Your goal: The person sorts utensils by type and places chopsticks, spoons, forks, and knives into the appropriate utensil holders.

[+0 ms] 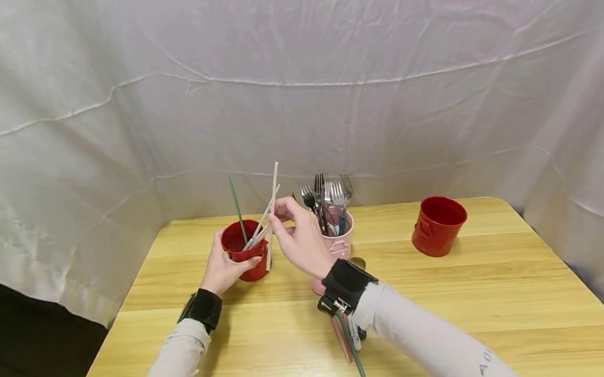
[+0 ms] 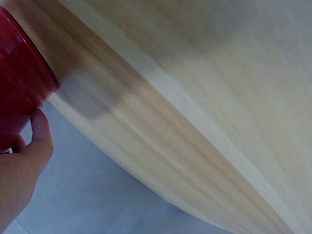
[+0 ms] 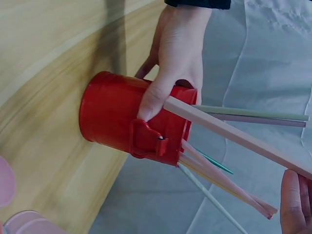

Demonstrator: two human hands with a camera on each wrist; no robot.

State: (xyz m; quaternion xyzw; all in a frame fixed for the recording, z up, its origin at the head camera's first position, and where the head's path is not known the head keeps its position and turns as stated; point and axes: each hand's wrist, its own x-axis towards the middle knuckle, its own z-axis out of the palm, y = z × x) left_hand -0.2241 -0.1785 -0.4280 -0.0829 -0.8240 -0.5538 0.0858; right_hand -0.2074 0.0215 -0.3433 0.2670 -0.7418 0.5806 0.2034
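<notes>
My left hand (image 1: 223,270) grips a small red metal bucket (image 1: 255,270) from its left side, the thumb across the front near the handle. Several thin straws (image 3: 209,180), green, pink and pale, lean out of the bucket's mouth. Between thumb and fingers my right hand (image 1: 301,236) pinches a pale pinkish straw (image 1: 275,182). In the right wrist view this straw slants past the bucket's rim, its lower end outside, close to the left thumb. Only part of the bucket and some fingers (image 2: 41,131) show in the left wrist view.
A pink bucket (image 1: 337,248) full of forks (image 1: 337,193) stands behind my right hand. Another red bucket (image 1: 439,234) is at the right. Under my right wrist lie a green stick (image 1: 353,350), pink sticks (image 1: 340,340), a marker (image 1: 355,335) and a partly hidden spoon (image 1: 358,263).
</notes>
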